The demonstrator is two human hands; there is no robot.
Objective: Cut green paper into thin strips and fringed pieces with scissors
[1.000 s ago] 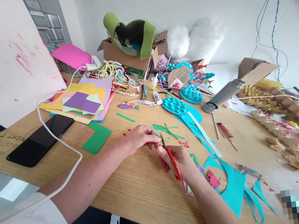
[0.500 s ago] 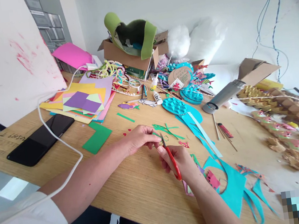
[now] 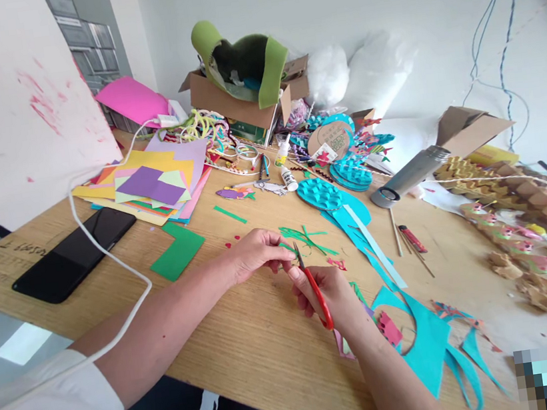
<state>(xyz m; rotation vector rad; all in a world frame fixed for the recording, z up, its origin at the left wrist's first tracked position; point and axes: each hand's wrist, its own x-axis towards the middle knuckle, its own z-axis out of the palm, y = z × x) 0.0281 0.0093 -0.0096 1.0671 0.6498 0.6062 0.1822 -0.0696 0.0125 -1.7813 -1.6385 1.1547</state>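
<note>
Near the middle of the wooden table, my left hand (image 3: 261, 253) pinches a small green paper piece (image 3: 286, 247), mostly covered by the fingers. My right hand (image 3: 322, 290) is wrapped round the red handles of a pair of scissors (image 3: 322, 303). The scissor blades point up and away, right beside the green piece at my left fingertips. Just beyond the hands lie thin green paper strips (image 3: 311, 237) and a small red scrap (image 3: 336, 263). A larger green sheet (image 3: 179, 251) lies to the left of my left hand.
A black phone (image 3: 76, 256) and stacked coloured paper (image 3: 149, 181) lie left, with a white cable (image 3: 113, 254) crossing my left forearm. Glue bottles (image 3: 288, 177) stand behind. Turquoise scraps (image 3: 424, 333), a grey metal cylinder (image 3: 411, 177) and egg-carton pieces (image 3: 495, 182) lie right.
Both hands hold nearly the same place and grip. The scissor blades have shifted very slightly by the green piece.
</note>
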